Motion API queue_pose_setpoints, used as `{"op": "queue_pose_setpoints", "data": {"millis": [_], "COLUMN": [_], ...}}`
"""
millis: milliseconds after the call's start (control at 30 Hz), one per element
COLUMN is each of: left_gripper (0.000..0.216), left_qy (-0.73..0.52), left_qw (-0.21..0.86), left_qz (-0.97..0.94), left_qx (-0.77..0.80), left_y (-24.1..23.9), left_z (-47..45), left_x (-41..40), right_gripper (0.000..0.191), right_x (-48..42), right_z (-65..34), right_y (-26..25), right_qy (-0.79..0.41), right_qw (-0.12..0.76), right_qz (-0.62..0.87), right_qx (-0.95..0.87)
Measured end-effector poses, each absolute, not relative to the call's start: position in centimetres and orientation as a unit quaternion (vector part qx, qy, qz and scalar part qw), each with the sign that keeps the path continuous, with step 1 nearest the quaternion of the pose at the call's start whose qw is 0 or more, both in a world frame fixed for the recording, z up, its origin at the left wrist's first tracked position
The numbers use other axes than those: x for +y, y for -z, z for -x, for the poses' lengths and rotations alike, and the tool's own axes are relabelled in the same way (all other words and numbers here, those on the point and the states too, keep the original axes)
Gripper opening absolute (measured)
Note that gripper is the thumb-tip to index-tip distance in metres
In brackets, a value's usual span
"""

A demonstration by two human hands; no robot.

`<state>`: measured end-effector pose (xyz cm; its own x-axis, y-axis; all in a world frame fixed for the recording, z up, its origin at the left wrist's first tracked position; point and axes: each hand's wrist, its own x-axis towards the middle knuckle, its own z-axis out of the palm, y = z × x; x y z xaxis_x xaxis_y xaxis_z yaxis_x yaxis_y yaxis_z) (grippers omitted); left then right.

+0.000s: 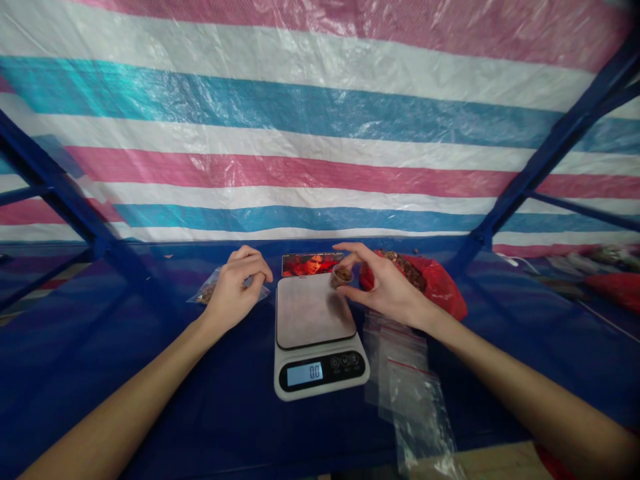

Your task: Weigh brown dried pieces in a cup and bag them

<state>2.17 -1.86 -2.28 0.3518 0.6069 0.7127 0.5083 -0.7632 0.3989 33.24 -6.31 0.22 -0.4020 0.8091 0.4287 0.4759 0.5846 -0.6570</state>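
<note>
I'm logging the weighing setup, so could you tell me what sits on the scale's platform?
Nothing rests on the scale; its display reads 0.0. The right hand holds a small cup above its back corner.

Soft daylight thru striped tarp (pixel 320 133), glare on plastic sheen, faint shadow on scale plate (pixel 313 310), wide-angle bend at edges, forearms blurred near cam, centre sharp

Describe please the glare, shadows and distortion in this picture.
Head view: glare streaks the striped plastic sheet; the right hand, holding a small cup, casts a soft shadow on the scale; the blue frame bars splay outward from wide-angle distortion; the display is readable.
</note>
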Motion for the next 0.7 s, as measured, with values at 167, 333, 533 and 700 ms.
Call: {"op": "queue_pose_setpoints", "data": {"millis": [167, 333, 533, 700], "left_gripper": [0.033, 0.032, 0.031, 0.03], "left_qy": [-0.476, -0.489, -0.533, -0.523], "left_qw": [0.045, 0.015, -0.014, -0.012], "left_qz": [-0.808, -0.791, -0.737, -0.751], "left_qx": [0.345, 0.366, 0.415, 0.403], "left_y": [2.2, 2.1, 2.1, 2.5], "left_z": [-1.7, -0.9, 0.4, 0.2], "left_x": [-1.5, -0.9, -0.1, 0.0], "right_gripper": [0.073, 0.065, 0.011, 0.009], "right_x": [-6.4, -7.1, -13.6, -19.1], "right_z": [-30.9, -33.7, -39.7, -40.8], "right_y": [0.4, -0.3, -0.7, 2.1], "right_qy": [-0.216, -0.213, -0.2, -0.143], "right_qw": [0.313, 0.331, 0.301, 0.302], "right_qz": [0.377, 0.399, 0.462, 0.515], "right_qx": [-0.845, -0.828, -0.81, -0.789]}}
